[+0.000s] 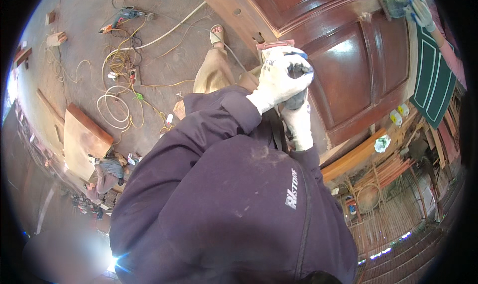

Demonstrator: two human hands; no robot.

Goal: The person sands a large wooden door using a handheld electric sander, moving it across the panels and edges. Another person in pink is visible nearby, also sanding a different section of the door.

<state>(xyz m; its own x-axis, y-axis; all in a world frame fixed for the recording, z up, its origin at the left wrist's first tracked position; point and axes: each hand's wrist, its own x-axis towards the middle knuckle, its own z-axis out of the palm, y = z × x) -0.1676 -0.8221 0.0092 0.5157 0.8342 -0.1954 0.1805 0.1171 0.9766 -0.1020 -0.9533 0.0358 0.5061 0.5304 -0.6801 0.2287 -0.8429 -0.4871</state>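
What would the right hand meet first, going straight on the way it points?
Most likely the left hand, just beyond the right hand; they overlap here, so any gap is unclear.

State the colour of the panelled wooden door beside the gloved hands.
The panelled wooden door is a glossy reddish brown, seen in the head view.

From here the door looks like smooth, glossy wood — a white glare sits on one panel. The gloves are matt cloth, with dark, coated-looking patches at the fingers. The jacket is matt cloth, dusty in places; the trousers, dull cloth too. The hose looks like smooth plastic, the floor dull — the board pale, bare-looking wood.
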